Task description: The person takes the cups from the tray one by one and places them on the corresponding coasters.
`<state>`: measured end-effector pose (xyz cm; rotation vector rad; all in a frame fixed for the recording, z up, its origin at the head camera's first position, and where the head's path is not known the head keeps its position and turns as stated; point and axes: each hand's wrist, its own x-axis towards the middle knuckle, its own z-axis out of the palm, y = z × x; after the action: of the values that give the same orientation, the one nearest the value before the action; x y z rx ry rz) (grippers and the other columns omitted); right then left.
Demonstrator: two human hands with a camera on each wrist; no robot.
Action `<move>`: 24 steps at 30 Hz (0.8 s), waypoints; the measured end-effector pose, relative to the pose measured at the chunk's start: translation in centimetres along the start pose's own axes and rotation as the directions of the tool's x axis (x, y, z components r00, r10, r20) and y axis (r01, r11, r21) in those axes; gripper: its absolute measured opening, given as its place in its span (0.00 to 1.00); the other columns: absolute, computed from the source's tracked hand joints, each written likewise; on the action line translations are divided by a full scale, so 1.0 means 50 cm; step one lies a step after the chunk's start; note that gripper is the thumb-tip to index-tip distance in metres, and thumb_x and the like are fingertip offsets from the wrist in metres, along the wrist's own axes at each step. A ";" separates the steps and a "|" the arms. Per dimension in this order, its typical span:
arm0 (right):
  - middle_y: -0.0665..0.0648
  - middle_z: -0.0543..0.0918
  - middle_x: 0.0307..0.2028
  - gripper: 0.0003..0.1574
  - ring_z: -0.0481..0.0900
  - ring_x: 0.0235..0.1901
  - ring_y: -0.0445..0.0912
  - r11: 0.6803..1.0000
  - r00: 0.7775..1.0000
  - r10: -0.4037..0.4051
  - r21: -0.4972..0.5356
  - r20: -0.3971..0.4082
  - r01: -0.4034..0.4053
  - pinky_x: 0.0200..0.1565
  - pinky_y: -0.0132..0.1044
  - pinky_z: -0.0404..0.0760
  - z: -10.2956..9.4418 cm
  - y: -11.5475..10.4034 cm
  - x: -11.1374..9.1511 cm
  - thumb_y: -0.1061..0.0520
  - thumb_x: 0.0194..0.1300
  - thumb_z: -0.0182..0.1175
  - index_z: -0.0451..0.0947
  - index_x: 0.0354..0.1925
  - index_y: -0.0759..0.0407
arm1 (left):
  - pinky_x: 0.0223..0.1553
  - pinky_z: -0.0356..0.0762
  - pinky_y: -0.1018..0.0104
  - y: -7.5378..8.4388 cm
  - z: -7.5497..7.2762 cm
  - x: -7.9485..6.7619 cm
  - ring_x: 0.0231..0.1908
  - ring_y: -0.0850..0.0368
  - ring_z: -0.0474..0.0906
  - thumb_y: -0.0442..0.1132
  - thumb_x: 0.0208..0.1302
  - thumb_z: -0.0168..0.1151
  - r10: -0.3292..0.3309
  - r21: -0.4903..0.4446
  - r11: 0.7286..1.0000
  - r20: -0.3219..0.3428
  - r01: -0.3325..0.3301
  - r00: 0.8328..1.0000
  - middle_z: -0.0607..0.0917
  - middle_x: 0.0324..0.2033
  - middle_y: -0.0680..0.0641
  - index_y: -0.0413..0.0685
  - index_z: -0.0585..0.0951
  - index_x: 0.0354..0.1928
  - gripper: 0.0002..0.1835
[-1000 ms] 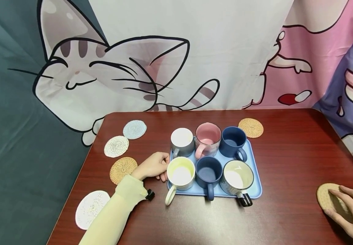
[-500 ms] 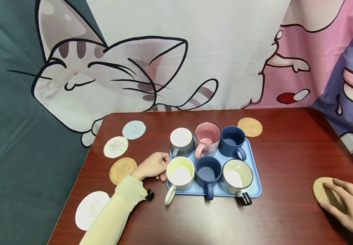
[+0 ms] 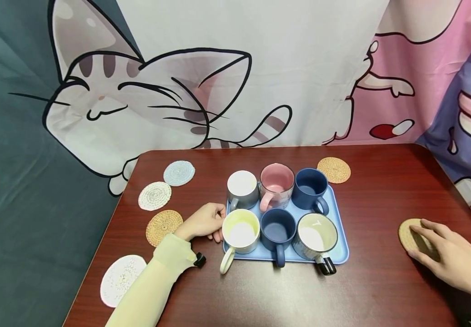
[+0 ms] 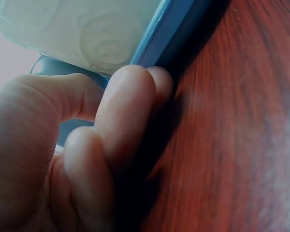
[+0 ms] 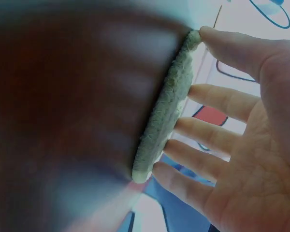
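My left hand point(image 3: 204, 221) pinches the left rim of a light blue tray point(image 3: 340, 227), thumb over the edge and fingers outside, as the left wrist view shows. Several mugs stand upright on the tray in two rows. Closest to this hand is a cream mug with a yellow inside point(image 3: 241, 230). Over on the right, my right hand point(image 3: 450, 258) rests its extended fingers on a round tan coaster point(image 3: 408, 232). In the right wrist view the thumb tip touches one end of that thick coaster point(image 5: 162, 118) and the fingertips meet its upper face.
Several coasters lie left of the tray: pale blue point(image 3: 179, 173), off-white point(image 3: 155, 195), tan point(image 3: 164, 227) and white point(image 3: 121, 279). Another tan coaster point(image 3: 334, 170) lies behind the tray's right corner. A cartoon-print curtain point(image 3: 309, 72) hangs behind the table point(image 3: 383, 195).
My right hand has slid the tan coaster leftward and away from me, toward the tray. The left hand, the tray and the mugs have stayed in place.
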<state>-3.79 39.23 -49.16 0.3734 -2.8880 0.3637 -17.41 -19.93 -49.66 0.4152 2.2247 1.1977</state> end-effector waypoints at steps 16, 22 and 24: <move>0.78 0.76 0.60 0.39 0.77 0.53 0.77 0.997 0.996 -0.078 0.000 0.050 0.078 0.52 0.68 0.73 0.020 -0.006 0.130 0.51 0.53 0.79 0.79 0.58 0.68 | 0.14 0.75 0.69 0.004 0.000 -0.001 0.14 0.58 0.84 0.35 0.72 0.52 -0.003 0.006 1.000 -0.001 0.003 1.000 0.86 0.15 0.48 0.43 0.74 0.32 0.08; 0.79 0.76 0.61 0.38 0.77 0.55 0.78 0.996 0.994 -0.087 -0.007 0.069 0.088 0.53 0.69 0.74 0.026 -0.010 0.178 0.53 0.53 0.78 0.79 0.58 0.69 | 0.14 0.75 0.70 0.005 -0.001 -0.002 0.14 0.59 0.83 0.34 0.72 0.52 -0.002 0.003 1.000 0.002 0.002 1.000 0.86 0.15 0.48 0.42 0.74 0.32 0.08; 0.79 0.76 0.61 0.38 0.77 0.55 0.78 0.997 0.993 -0.079 -0.012 0.083 0.080 0.54 0.70 0.74 0.028 -0.011 0.194 0.52 0.54 0.78 0.79 0.59 0.70 | 0.14 0.75 0.70 0.004 0.000 -0.002 0.14 0.59 0.83 0.34 0.72 0.52 -0.003 0.000 1.000 0.004 0.003 1.000 0.86 0.15 0.47 0.42 0.74 0.32 0.08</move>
<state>-13.04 36.17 -48.10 0.5104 -2.9431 0.3194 -17.35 -19.86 -49.46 0.4143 2.2211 1.1944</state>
